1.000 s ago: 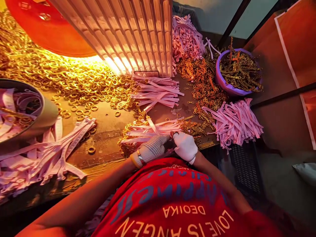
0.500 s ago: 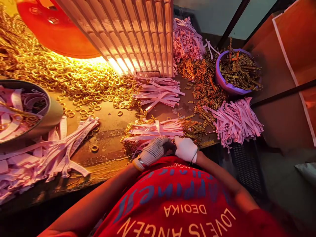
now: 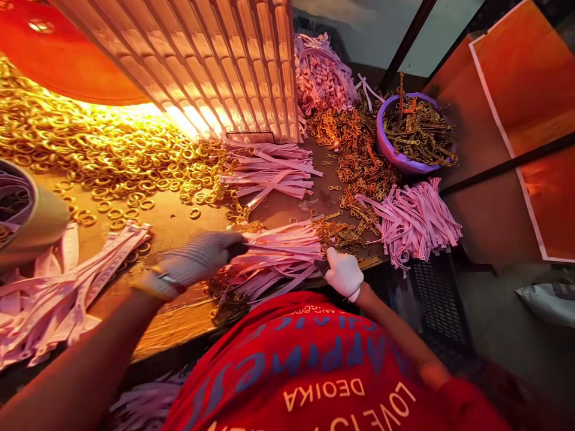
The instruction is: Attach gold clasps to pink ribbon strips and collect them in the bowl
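Note:
Both my hands wear white knitted gloves. My left hand (image 3: 197, 257) is out to the left over the wooden table (image 3: 179, 221), fingers closed on the end of a pink strap (image 3: 278, 246) that stretches right across a bundle of pink straps (image 3: 274, 269). My right hand (image 3: 344, 272) sits at the table's near edge, fingers pinched on a small dark thing I cannot make out, beside a pile of gold clasps (image 3: 341, 233).
A heap of gold rings (image 3: 112, 155) covers the left of the table under a bright lamp. More pink straps (image 3: 269, 170) lie behind and at the right edge (image 3: 417, 221). A purple bowl (image 3: 395, 157) holds metal clasps. A tan tub (image 3: 31, 221) stands far left.
My left hand has swung away from my right hand to the left, drawing a pink strap with it. My right hand stays near the table edge. The view has shifted a little.

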Tool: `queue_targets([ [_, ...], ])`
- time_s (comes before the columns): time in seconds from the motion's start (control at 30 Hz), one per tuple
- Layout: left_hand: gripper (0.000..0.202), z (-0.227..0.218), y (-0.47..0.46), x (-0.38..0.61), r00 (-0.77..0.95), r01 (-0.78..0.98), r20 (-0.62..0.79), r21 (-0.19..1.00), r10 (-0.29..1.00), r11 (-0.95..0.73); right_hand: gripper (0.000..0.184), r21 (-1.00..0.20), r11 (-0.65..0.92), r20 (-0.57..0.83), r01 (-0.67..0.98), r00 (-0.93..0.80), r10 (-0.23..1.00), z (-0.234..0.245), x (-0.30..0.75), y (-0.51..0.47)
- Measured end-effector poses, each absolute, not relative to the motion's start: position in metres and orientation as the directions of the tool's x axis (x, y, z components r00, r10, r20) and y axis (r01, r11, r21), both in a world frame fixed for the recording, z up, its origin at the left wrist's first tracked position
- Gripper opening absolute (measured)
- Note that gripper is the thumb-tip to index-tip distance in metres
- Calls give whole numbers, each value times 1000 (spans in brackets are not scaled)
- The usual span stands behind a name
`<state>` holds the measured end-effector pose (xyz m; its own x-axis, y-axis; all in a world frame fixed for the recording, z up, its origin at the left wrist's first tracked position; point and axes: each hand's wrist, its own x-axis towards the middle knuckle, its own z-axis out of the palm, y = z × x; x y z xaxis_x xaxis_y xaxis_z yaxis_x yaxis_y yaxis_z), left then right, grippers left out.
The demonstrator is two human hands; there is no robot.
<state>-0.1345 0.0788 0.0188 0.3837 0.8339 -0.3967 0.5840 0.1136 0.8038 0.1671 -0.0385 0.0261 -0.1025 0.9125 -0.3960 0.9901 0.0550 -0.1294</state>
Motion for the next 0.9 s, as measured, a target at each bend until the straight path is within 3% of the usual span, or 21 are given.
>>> queue_targets([
  [0.1, 6, 18, 74, -160, 331, 711, -381, 702, 863, 37, 30, -214, 93, -282, 973, -152, 947, 19, 199, -38],
  [0.2, 14, 17, 53, -153, 202, 637, -275, 766, 940, 87, 36, -172, 17, -209, 985, -53, 977, 8, 243, -23],
  [0.27, 16, 18, 38, -135, 149, 479, -325, 850, 934, 220, 36, -29, -60, -279, 998, 50, 959, -4, 275, -7],
  [0.33, 24, 19, 28, -114, 150, 213, -485, 867, 861, 451, 33, 66, -17, -384, 998, 41, 923, -19, 301, 8],
  [0.43, 44, 25, 24, -89, 247, -183, -675, 672, 695, 718, 31, 67, 91, -468, 994, -50, 882, -41, 323, 23],
  [0.5, 46, 31, 25, -80, 336, -295, -727, 523, 599, 800, 32, 71, 141, -500, 988, -87, 861, -52, 329, 28],
  [0.57, 38, 36, 24, -76, 406, -310, -744, 435, 531, 845, 32, 81, 177, -525, 981, -110, 844, -59, 334, 30],
  [0.67, 37, 38, 21, -73, 412, -299, -751, 423, 516, 855, 30, 97, 210, -540, 973, -126, 832, -62, 343, 34],
  [0.8, 48, 29, 13, -71, 390, -286, -707, 516, 590, 807, 31, 167, 142, -472, 976, -47, 880, -55, 347, 44],
  [0.9, 39, 25, 11, -68, 327, -228, -664, 635, 673, 738, 28, 205, 21, -327, 979, 48, 944, -43, 337, 51],
])
